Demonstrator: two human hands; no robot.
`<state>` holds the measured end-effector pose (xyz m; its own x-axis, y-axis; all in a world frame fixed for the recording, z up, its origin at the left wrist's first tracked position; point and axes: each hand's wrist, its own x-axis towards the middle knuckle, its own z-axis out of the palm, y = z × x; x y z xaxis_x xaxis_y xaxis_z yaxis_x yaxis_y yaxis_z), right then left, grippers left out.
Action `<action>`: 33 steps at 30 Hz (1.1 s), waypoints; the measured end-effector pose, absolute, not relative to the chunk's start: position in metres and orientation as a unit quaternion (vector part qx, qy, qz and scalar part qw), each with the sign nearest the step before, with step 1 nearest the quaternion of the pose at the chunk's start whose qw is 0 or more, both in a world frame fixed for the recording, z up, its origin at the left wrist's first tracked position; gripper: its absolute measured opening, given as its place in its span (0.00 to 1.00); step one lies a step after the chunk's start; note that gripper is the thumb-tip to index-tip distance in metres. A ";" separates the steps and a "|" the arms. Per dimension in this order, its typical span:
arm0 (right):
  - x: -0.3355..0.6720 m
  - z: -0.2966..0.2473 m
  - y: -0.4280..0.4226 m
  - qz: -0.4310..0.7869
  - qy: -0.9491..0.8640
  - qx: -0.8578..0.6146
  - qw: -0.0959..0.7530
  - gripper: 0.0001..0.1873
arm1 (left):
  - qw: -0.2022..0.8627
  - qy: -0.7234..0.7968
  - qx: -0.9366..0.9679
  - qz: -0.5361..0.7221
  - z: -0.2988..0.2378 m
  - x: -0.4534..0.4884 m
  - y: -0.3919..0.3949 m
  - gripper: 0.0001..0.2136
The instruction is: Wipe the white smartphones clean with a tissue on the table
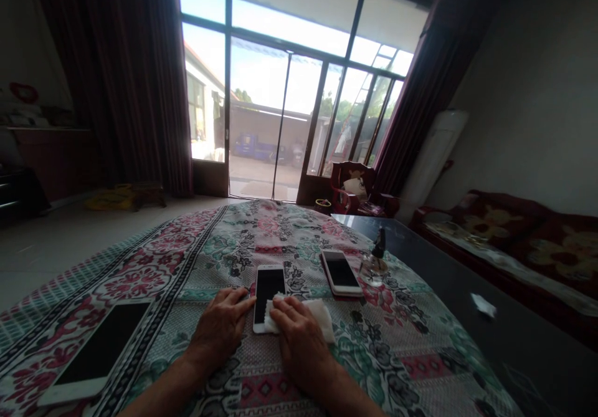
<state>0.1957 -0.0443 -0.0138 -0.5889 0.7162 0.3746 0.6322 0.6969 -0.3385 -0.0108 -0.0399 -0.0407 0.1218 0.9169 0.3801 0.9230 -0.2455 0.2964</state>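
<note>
On the flowered tablecloth [196, 261], the right hand [299, 336] lies flat on a white wipe [322, 311] over the middle phone [268, 286]; the left hand [222, 326] rests unclenched at its left edge.

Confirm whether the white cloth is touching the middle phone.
Touching. The head view shows the white cloth, under the right hand, overlapping the lower screen of the middle phone.

White cloth [322, 315] on flat white phone [270, 286]

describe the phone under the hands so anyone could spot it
Look at the patterned cloth. It is the middle phone of three, white-framed. Only it has the left hand at its edge and the right hand pressing a wipe on it.
</note>
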 end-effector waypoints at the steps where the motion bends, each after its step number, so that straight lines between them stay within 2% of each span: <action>1: 0.195 -0.013 -0.046 0.088 -0.897 -0.358 0.243 0.25 | 0.007 -0.613 -0.749 -0.251 -0.041 -0.011 -0.040 0.20; 5: 0.195 -0.014 -0.047 0.101 -0.912 -0.314 0.245 0.25 | 0.011 -0.611 -0.750 -0.252 -0.042 -0.012 -0.039 0.20; 12: 0.203 -0.014 -0.032 0.106 -0.872 -0.405 0.253 0.24 | 0.011 -0.606 -0.753 -0.256 -0.043 -0.012 -0.039 0.21; 21: 0.195 -0.008 -0.042 0.117 -0.896 -0.372 0.215 0.26 | 0.002 -0.609 -0.748 -0.265 -0.040 -0.011 -0.041 0.19; 26: 0.184 -0.002 -0.009 0.100 -0.895 -0.381 0.209 0.21 | -0.017 -0.615 -0.748 -0.250 -0.037 -0.011 -0.042 0.20; 33: 0.150 0.002 0.044 0.077 -0.892 -0.410 0.171 0.20 | -0.031 -0.617 -0.749 -0.241 -0.030 -0.008 -0.044 0.20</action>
<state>0.1498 0.0439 0.0017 -0.6047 0.7588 0.2422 0.7062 0.6513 -0.2777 -0.0080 -0.0435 -0.0301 0.1228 0.9383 0.3232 0.9087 -0.2372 0.3435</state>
